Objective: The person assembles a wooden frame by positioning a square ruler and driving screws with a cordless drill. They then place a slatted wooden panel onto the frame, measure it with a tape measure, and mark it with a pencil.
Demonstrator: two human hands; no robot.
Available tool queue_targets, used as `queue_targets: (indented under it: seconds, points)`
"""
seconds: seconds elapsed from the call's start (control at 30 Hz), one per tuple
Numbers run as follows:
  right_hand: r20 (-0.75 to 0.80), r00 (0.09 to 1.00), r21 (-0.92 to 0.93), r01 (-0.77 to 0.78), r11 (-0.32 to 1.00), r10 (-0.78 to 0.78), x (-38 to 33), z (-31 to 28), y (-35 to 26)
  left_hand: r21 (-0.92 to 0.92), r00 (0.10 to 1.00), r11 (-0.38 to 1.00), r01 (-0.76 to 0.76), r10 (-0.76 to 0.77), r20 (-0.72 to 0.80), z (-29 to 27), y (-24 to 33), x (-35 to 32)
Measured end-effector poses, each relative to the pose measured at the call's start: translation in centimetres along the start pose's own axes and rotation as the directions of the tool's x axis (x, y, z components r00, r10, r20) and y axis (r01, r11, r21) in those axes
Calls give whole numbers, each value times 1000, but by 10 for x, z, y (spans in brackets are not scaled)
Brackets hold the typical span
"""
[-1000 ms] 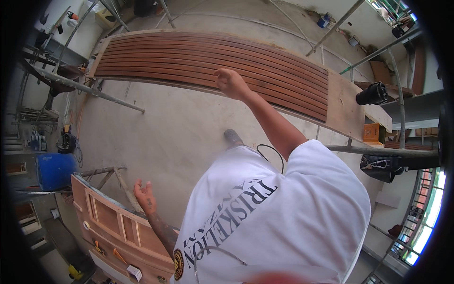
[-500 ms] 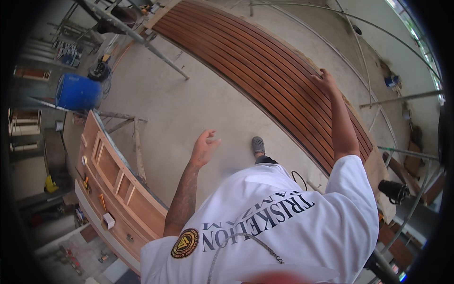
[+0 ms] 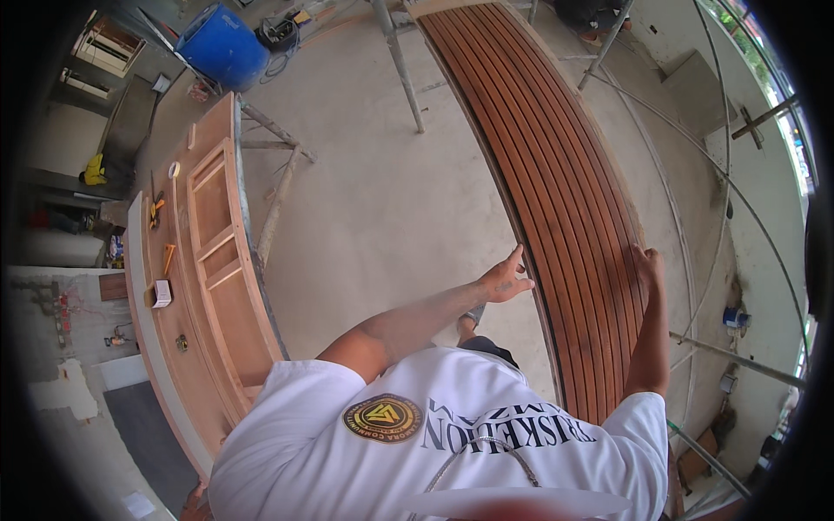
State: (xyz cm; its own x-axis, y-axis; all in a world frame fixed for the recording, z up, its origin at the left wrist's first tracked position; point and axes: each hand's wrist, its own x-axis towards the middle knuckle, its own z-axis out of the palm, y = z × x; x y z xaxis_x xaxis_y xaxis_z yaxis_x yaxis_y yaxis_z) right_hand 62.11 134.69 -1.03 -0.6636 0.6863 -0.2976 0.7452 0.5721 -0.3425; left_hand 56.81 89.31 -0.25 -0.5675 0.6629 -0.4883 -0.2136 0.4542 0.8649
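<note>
A long panel of reddish-brown wooden slats (image 3: 556, 174) with dark grooves runs from the far middle down to my right side. My left hand (image 3: 504, 278) is at its left edge, thumb and fingers apart, with nothing held. Whether the fingertips touch the edge is hard to tell. On the opposite side, my right hand (image 3: 648, 262) has its fingers bent against the panel's right edge, gripping it. The panel lies flat between both hands.
A framed wooden panel (image 3: 213, 247) on the left bears a tape roll (image 3: 175, 169), a small white box (image 3: 160, 293) and orange-handled tools (image 3: 168, 258). A blue drum (image 3: 223, 48) stands at far left. Metal scaffold pipes (image 3: 400, 65) rise beside the slats.
My view has turned right, toward the slatted panel. My left hand has moved from over the floor to the panel's left edge; my right hand has shifted from its top to its right edge.
</note>
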Motion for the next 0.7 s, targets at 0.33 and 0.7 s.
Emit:
queue_targets:
  seconds: [0.33, 0.7]
  points:
    - [74, 972, 299, 193, 935, -224, -23, -35, -9, -28, 998, 999, 46, -45, 41, 7, 6, 4]
    - [-118, 852, 183, 523, 832, -509, -134, -110, -114, -196, 984, 964, -177, 181, -2, 8, -10, 13]
